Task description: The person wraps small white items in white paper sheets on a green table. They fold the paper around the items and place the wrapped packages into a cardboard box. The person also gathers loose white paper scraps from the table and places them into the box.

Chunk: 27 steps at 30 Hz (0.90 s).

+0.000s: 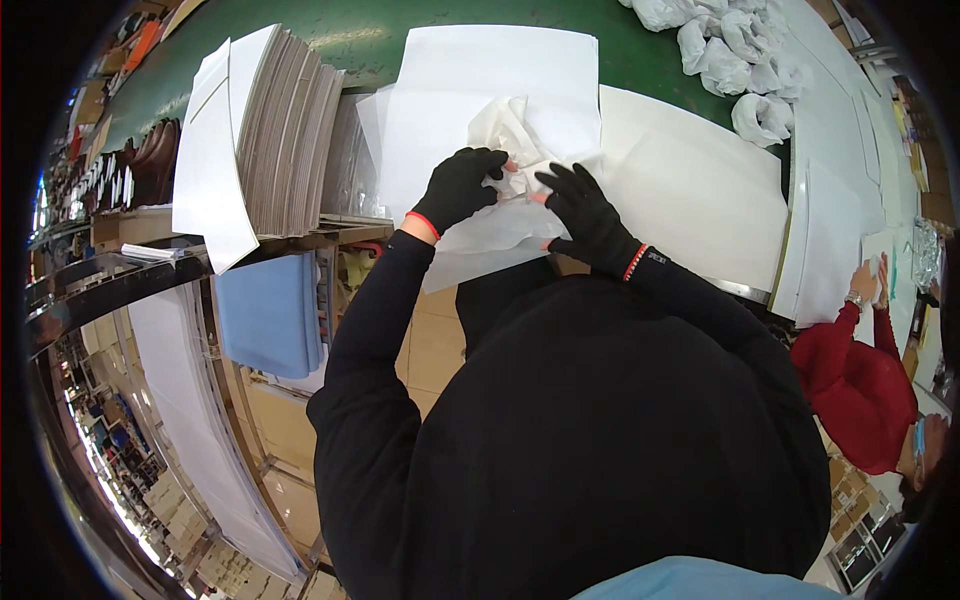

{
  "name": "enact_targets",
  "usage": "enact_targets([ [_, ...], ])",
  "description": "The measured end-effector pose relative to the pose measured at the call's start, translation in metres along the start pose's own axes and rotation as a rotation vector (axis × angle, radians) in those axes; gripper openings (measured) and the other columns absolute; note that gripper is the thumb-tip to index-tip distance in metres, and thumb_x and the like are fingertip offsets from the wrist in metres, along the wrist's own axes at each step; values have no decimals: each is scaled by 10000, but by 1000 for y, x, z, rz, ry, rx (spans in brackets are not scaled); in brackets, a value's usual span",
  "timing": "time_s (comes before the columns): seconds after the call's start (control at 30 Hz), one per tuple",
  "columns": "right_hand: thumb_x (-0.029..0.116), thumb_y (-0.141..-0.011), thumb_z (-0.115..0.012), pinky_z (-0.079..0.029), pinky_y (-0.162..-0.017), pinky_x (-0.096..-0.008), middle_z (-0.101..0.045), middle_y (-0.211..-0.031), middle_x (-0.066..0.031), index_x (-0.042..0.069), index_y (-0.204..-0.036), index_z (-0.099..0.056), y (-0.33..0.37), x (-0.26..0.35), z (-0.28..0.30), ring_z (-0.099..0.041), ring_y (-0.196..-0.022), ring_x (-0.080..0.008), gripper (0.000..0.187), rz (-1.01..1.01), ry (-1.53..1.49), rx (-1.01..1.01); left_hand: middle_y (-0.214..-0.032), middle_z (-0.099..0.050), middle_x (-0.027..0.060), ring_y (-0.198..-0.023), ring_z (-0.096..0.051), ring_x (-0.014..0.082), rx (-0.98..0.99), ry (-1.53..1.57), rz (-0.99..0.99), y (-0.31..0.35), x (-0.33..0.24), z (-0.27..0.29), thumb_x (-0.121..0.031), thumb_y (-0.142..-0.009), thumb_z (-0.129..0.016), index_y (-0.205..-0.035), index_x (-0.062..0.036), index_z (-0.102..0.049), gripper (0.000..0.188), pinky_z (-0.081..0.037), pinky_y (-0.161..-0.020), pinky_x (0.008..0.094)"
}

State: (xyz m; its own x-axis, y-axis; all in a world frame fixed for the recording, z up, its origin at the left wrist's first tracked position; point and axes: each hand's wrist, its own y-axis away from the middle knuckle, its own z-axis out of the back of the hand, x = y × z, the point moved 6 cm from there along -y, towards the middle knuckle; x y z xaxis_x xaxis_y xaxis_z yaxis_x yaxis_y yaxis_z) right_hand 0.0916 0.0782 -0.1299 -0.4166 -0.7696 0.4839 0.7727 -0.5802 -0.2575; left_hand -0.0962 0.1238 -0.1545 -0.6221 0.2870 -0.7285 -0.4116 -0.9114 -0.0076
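Observation:
Crumpled white tissue paper [505, 128] sits in front of me on a pile of flat white sheets [500, 62]. My left hand [462, 190], in a black glove with bare fingertips showing, has its fingers curled onto the left side of the crumpled paper. To the right, my right hand [588, 215], gloved the same way, has its fingers spread apart, with fingertips by the paper's right edge. A thin translucent sheet [485, 240] spreads below the hands, over the table's near edge. Whether anything is wrapped inside the crumpled paper is hidden.
A tall stack of boards [285, 140] stands at left on the green table [370, 40]. Cream sheets [690, 190] lie at right. Several crumpled white paper bundles [740, 50] sit far right. Blue cloth [268, 315] hangs lower left. A person in red [855, 385] works at right.

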Motion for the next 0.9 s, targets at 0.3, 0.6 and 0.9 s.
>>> enact_targets([
  [0.3,128,-760,-660,-257,-1118,-558,-549,-1301,-138,86,-805,-588,4,3,-20,-387,-1338,-350,94,135,39,133,-911,-647,32,-886,-606,241,-43,-95,-71,-13,3,8,-58,-651,-714,-1075,-171,-654,443,-496,-781,352],
  [0.6,207,-744,-737,-277,-1107,-521,-614,-1136,-126,71,-1011,-635,41,-21,-26,-461,-1258,-341,316,-8,-239,23,-1009,-638,32,-930,-576,261,-108,-134,-152,-2,8,-3,-74,-637,-730,-1111,-173,-647,491,-440,-905,394],
  [0.9,363,-698,-765,-227,-1107,-588,-400,-1422,-182,131,-1252,-558,-14,-23,-33,-277,-1380,-389,635,70,135,115,-910,-612,43,-858,-596,221,-21,23,-50,-25,4,17,-102,-688,-727,-1100,-160,-667,420,-497,-754,332],
])
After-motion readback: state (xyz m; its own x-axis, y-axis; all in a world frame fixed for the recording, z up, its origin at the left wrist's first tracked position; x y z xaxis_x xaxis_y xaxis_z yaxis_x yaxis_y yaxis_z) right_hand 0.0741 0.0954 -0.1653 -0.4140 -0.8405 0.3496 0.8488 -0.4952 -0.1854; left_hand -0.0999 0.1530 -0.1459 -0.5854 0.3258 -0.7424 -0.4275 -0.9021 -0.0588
